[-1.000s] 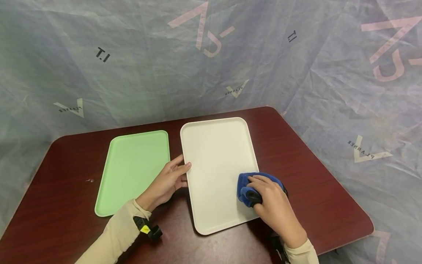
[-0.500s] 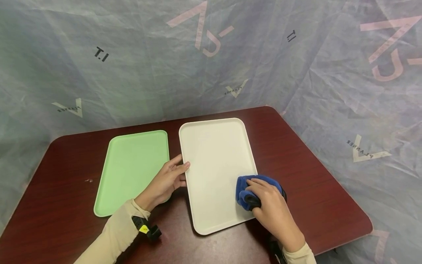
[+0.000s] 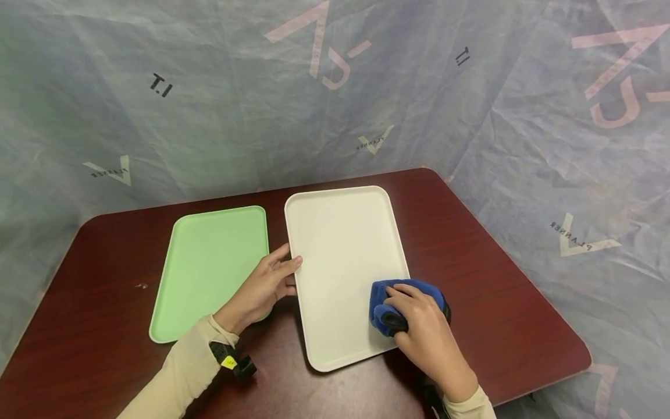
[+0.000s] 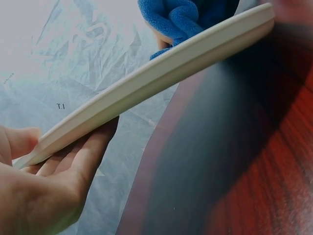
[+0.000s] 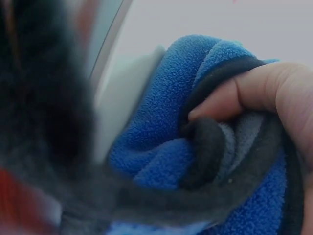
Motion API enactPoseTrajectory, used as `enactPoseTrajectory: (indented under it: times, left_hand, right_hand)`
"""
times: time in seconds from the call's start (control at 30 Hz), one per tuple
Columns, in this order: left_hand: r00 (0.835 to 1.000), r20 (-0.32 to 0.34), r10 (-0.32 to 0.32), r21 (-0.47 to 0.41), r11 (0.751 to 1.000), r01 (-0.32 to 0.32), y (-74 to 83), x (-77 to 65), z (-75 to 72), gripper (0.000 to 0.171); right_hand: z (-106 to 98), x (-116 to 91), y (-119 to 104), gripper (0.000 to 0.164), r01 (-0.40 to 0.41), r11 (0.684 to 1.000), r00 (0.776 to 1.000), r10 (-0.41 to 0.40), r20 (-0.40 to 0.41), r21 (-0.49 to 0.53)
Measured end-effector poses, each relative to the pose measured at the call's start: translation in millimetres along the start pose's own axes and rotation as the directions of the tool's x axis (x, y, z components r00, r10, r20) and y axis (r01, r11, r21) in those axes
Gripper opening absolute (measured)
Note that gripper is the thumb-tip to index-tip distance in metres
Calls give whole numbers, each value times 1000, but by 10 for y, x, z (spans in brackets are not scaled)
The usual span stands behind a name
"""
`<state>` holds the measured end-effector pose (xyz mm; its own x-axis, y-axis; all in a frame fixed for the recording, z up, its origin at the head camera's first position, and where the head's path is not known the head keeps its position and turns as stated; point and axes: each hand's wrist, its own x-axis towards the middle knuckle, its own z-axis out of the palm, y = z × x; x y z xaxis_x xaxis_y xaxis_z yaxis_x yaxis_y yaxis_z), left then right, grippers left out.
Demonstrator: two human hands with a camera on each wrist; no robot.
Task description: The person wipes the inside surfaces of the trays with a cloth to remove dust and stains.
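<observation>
On my feed, left hand [image 3: 260, 291] has the white tray [image 3: 340, 244] by its left rim, thumb on top, fingers underneath. Tray's tilted, held up over the counter [image 3: 497, 308]; can't tell if the lower edge touches. Right hand [image 3: 430, 331] grips the bunched blue cloth [image 3: 378, 299], pressed on the tray's near right part, overlapping that edge. Green tray [image 3: 209, 262] lies flat on the counter, just left, partly behind my left hand.

Step in hand, I'd judge: wiping the white tray. How much is done I can't tell; no marks I can make out. Next move likely calls for me to keep the left grip firm and sweep the cloth leftward with light, even pressure, so the tray doesn't tip.
</observation>
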<state>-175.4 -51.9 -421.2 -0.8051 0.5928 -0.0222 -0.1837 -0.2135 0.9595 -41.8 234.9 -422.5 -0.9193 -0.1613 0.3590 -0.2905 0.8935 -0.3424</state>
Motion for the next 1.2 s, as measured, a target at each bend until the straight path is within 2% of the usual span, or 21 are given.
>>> enactPoseTrajectory:
  times: [0.43,0.63,0.87,1.03,1.2]
  left_hand:
    - [1000,-5,5,7,1000,-5,-11,-3,-9,48]
    - [1000,4,0,18,1000,0,-1,-14,-6,49]
    - [1000,13,9,24,1000,-10,0,-10,-4,49]
    - [1000,12,19,35,999,-20,-17,0,-11,48]
    - [1000,4,14,39,999,-14,-18,1,-11,47]
  right_hand:
    - [129,108,-340,57,121,992,992,-122,39,20]
    - [186,166,-538,57,211,977,974,-213,78,22]
    - [255,222,-713,51,280,960,951,-277,139,-4]
    - [308,252,-796,50,336,941,933,-329,149,-28]
    - [331,262,-820,50,350,936,929,-342,142,-36]
